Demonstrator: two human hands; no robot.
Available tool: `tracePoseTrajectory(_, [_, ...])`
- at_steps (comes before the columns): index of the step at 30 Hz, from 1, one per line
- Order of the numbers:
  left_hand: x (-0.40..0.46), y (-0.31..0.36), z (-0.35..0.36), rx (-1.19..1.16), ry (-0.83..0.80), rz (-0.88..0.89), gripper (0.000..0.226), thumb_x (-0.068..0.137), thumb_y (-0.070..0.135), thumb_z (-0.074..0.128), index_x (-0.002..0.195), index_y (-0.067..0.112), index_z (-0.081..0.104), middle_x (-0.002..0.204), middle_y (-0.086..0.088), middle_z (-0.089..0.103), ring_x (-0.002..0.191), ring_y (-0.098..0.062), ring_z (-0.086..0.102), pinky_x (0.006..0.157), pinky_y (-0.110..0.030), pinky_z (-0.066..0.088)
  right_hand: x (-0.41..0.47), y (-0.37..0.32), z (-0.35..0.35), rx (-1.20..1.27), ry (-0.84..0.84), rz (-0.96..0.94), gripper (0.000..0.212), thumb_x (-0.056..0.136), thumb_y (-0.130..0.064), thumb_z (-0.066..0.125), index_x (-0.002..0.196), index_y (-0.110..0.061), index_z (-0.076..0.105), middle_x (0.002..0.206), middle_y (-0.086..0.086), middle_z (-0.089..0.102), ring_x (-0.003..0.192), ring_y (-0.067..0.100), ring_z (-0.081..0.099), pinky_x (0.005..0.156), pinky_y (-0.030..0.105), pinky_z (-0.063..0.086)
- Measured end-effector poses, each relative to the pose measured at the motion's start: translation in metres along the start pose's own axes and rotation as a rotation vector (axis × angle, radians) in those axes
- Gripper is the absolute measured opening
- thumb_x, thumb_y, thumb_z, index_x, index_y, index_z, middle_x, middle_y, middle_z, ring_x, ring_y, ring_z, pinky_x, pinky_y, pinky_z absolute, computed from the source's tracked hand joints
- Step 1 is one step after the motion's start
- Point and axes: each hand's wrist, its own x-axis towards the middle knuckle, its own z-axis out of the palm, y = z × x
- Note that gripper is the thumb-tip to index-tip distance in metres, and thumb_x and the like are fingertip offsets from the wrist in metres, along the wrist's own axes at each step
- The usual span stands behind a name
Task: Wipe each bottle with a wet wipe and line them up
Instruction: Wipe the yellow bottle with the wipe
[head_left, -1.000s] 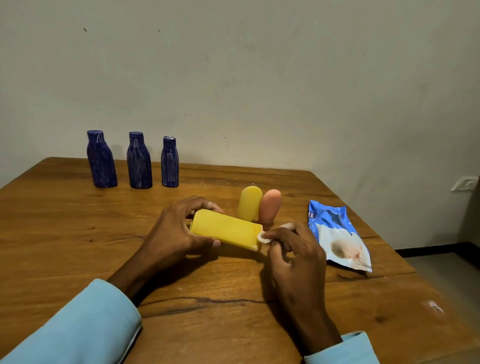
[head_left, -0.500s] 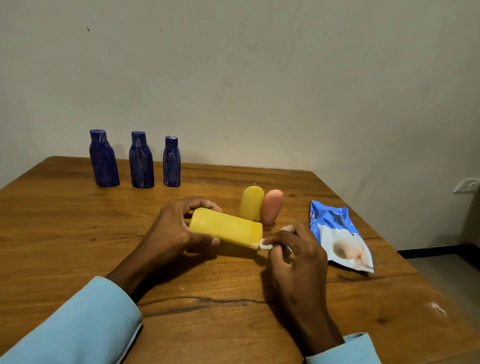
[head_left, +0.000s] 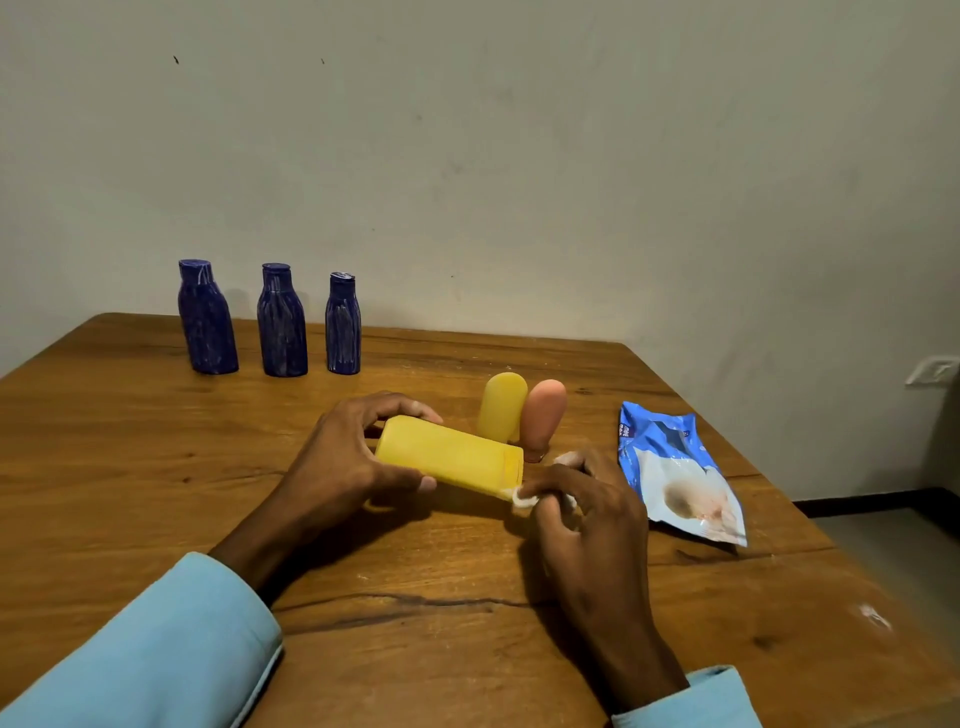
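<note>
Lying on its side just left of the frame's centre, the large yellow bottle (head_left: 449, 460) is held off the counter (head_left: 130, 441) by the left hand (head_left: 340, 462), whose fingers and thumb curl round its far end. The right hand (head_left: 584, 499) pinches a small wad of white wet wipe (head_left: 523, 498) against the bottle's near lower corner, so the wiping of this one looks to be under way. Just behind it stand a smaller yellow bottle (head_left: 501, 408) and a pinkish-orange bottle (head_left: 543, 418), side by side and seemingly touching; judging by their place apart from the row, they likely wait their turn. In the upper left of the counter three dark blue bottles (head_left: 283, 325) stand upright in a line near the wall, probably done already. A blue and white wipes packet (head_left: 680, 473) lies flat at the right. The counter is brown wood with a dark crack along the grain, against a plain pale wall (head_left: 519, 156) with a switch plate (head_left: 932, 370) at far right.
</note>
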Motion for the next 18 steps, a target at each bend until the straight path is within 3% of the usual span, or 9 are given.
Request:
tracePoseTrajectory(4, [0.0008, -0.0027, -0.0017, -0.05, -0.007, -0.012, 0.061, 0.055, 0.052, 0.094, 0.113, 0.043, 0.074, 0.123, 0.022, 0.069, 0.119, -0.013, 0.062, 0.092, -0.048, 0.062, 0.0011, 0.0014, -0.0023, 0.048, 0.062, 0.021, 0.029, 0.09, -0.002, 0.068, 0.086, -0.029, 0.076, 0.095, -0.018, 0.059, 0.096, 0.004, 0.06, 0.073, 0.027, 0.056])
tracePoseTrajectory(6, [0.0003, -0.0028, -0.0006, -0.059, -0.014, 0.01, 0.062, 0.054, 0.059, 0.09, 0.111, 0.04, 0.076, 0.119, 0.021, 0.07, 0.115, -0.01, 0.063, 0.089, -0.044, 0.062, 0.0019, 0.0011, -0.0036, 0.063, 0.091, 0.043, 0.03, 0.091, -0.001, 0.068, 0.091, -0.03, 0.076, 0.098, -0.018, 0.059, 0.099, 0.003, 0.06, 0.075, 0.019, 0.054])
tracePoseTrajectory(8, [-0.0006, -0.0023, 0.0006, -0.085, -0.024, 0.023, 0.06, 0.057, 0.061, 0.088, 0.109, 0.034, 0.078, 0.115, 0.017, 0.074, 0.106, -0.006, 0.066, 0.085, -0.038, 0.06, 0.0009, -0.0004, -0.0038, 0.069, 0.091, 0.024, 0.032, 0.091, 0.0, 0.068, 0.096, -0.03, 0.077, 0.1, -0.018, 0.059, 0.101, 0.002, 0.059, 0.076, 0.017, 0.053])
tracePoseTrajectory(11, [-0.0024, 0.0011, 0.0022, -0.131, -0.045, 0.027, 0.054, 0.064, 0.063, 0.083, 0.102, 0.024, 0.082, 0.102, 0.004, 0.078, 0.091, -0.011, 0.071, 0.076, -0.032, 0.057, -0.0001, -0.0015, -0.0028, 0.065, 0.072, 0.009, 0.033, 0.092, -0.001, 0.068, 0.099, -0.032, 0.076, 0.102, -0.019, 0.057, 0.103, 0.004, 0.059, 0.075, 0.027, 0.058])
tracePoseTrajectory(18, [-0.0034, 0.0054, 0.0043, -0.186, -0.067, -0.013, 0.045, 0.074, 0.062, 0.082, 0.096, 0.024, 0.083, 0.09, -0.008, 0.079, 0.083, -0.024, 0.073, 0.076, -0.045, 0.056, 0.0002, -0.0023, -0.0016, 0.042, 0.044, 0.036, 0.032, 0.094, -0.006, 0.067, 0.103, -0.036, 0.075, 0.103, -0.022, 0.055, 0.102, 0.0, 0.057, 0.076, 0.028, 0.06])
